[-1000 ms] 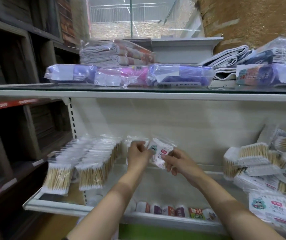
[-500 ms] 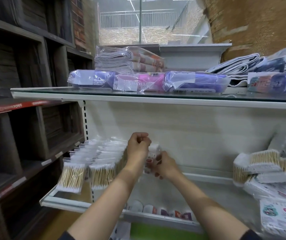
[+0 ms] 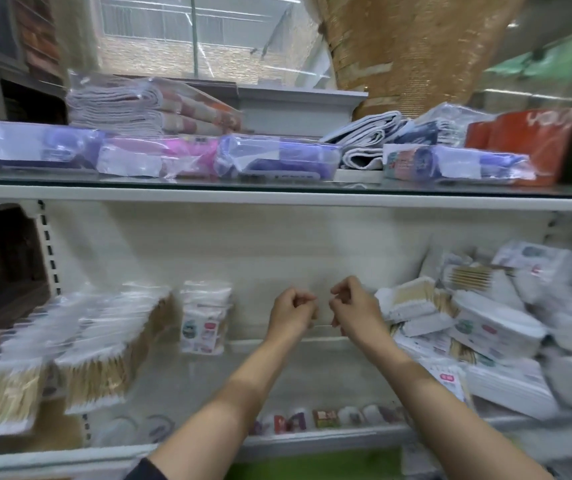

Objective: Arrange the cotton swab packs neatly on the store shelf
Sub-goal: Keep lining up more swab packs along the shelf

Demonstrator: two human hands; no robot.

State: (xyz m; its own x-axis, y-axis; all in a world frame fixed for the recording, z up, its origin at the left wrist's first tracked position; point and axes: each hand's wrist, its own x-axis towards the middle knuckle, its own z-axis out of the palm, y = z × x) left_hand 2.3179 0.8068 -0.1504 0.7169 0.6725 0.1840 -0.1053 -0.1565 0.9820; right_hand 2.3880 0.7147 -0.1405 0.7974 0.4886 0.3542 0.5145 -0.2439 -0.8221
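Observation:
Two neat rows of cotton swab packs (image 3: pixel 87 351) stand on the left of the white shelf (image 3: pixel 187 382). One more labelled pack (image 3: pixel 205 320) stands upright against the back wall just right of them. A loose heap of swab packs (image 3: pixel 485 327) fills the right side. My left hand (image 3: pixel 293 311) and my right hand (image 3: pixel 355 308) hover side by side over the bare middle of the shelf, between the upright pack and the heap. Both have their fingers curled in and hold nothing that I can see.
The upper shelf (image 3: pixel 277 195) hangs low above my hands and carries wrapped purple and pink packs (image 3: pixel 160 157) and folded cloths (image 3: pixel 139 105). Small jars (image 3: pixel 326 419) line the shelf below. Dark wooden shelving (image 3: pixel 0 271) stands at the left.
The pack that both hands held now stands upright against the back wall beside the rows, let go. Both hands have moved right, toward the heap, and the view has swung right.

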